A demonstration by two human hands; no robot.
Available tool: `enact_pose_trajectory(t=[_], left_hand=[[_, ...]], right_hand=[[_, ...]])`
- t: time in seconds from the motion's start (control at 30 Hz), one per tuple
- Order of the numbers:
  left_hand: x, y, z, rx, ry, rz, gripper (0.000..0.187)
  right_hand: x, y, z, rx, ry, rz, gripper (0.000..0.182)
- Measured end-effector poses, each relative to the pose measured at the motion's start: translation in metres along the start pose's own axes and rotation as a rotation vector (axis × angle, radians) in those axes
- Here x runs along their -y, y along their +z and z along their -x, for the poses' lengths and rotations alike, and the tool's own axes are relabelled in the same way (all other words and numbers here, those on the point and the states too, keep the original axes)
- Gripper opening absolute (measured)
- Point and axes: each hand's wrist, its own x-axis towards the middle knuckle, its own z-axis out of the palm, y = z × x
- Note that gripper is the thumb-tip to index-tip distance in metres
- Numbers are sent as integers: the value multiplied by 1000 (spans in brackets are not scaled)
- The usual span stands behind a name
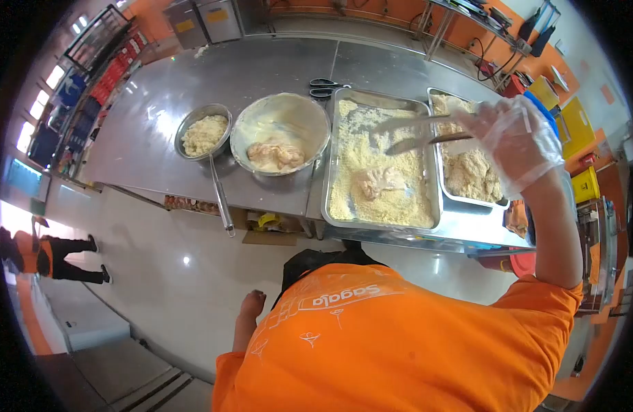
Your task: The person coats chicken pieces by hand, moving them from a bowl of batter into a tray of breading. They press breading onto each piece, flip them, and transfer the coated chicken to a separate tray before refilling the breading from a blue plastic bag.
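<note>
My right hand (519, 141), in a clear plastic glove, is closed on a pair of metal tongs (426, 143). The tongs' two arms are spread and slightly blurred above the breading tray (328, 192), with nothing gripped between them. Below them, a coated piece of raw meat (378, 182), probably chicken, lies on the pale yellow crumbs. Down beside my body hangs my left hand (253, 302), its fingers curled and apparently holding nothing. A second tray (478, 202) to the right holds several breaded pieces (471, 175).
Left of the breading tray stands a white bowl (316, 113) with wet raw meat (275, 155). Beside it sits a long-handled strainer (222, 199) of crumbs. Black-handled scissors (323, 88) lie behind. Another person (38, 254) stands far left on the floor.
</note>
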Motion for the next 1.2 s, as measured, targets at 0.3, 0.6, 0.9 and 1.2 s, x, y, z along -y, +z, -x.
enact_pose_trajectory(t=[0.3,0.6,0.9,1.2], left_hand=[[83,57,49,-78,-423,207,39],[47,66,67,-73,-427,287,35],[40,88,77,-144,-425,495,32],[54,67,84,-59,-582,386,32]], right_hand=[[51,-8,-90,70,4,-307,47],[147,-34,-178,199,-124,-529,39],[76,46,-198,554,175,-1037,38],[59,-30,-176,134,-84,-274,28]])
